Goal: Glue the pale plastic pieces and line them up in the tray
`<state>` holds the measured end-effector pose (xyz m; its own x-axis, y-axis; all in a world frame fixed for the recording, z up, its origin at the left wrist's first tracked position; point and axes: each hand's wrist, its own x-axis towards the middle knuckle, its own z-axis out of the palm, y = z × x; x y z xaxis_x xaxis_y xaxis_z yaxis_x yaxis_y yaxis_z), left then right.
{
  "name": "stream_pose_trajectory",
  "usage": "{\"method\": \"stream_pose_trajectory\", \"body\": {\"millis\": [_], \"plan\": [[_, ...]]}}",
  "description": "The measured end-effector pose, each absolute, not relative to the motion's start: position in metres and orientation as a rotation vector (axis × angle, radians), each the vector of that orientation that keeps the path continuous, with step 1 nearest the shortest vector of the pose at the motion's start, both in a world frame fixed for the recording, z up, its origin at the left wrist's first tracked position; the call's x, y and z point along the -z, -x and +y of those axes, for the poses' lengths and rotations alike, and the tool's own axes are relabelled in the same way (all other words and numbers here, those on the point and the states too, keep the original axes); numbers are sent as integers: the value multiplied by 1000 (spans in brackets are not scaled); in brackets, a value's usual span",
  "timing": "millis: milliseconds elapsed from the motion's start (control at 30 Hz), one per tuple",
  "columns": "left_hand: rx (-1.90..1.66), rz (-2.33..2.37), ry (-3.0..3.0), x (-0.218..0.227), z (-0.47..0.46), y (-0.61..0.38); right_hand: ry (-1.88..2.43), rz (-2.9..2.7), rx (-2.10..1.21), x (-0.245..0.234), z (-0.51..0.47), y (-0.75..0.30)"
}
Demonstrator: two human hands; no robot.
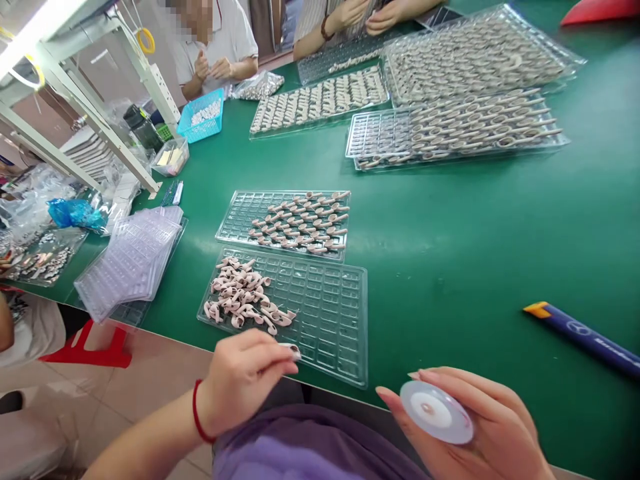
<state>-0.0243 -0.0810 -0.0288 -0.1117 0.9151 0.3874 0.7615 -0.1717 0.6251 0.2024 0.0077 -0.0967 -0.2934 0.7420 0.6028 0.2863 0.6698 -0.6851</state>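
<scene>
My left hand (247, 373) is closed in a pinch on a small pale plastic shell piece (294, 352) with a dark hollow. It hangs over the near edge of a clear blister tray (330, 320). A loose heap of small pinkish shell pieces (237, 290) lies in the left part of that tray. My right hand (480, 413) is curled around a round, translucent white object (437, 413), its disc-like end facing me. What lies behind that disc is hidden by the fingers.
Behind the near tray, another clear tray (233, 220) holds rows of spoon-shaped pieces. More filled trays (465, 130), a blue basket (200, 117) and stacked trays (133, 260) stand farther off. A dark blue Mercedes-marked strip (585, 337) lies at right. Two co-workers' hands (213, 67) show across the table.
</scene>
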Motion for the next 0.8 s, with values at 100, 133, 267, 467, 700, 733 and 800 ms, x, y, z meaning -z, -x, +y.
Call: {"method": "stream_pose_trajectory", "body": {"millis": [100,133,267,467,700,733,800], "plan": [[-1110,1916,-2144,17,-38,68,827,-1831,-580,102,8,-201],[-1086,1969,-2162,15,-22,84,835,-1825,-583,103,7,-201],[-897,2109,-2133,19,38,146,861,-1813,-578,107,7,-203],[-707,2101,-2120,32,70,192,832,-1825,-557,106,9,-202],[-536,2110,-2099,32,65,197,811,-1819,-571,106,9,-203],[-523,2123,-2090,30,64,196,811,-1815,-576,106,9,-203],[-512,2159,-2070,23,59,188,825,-1810,-600,106,9,-203]]}}
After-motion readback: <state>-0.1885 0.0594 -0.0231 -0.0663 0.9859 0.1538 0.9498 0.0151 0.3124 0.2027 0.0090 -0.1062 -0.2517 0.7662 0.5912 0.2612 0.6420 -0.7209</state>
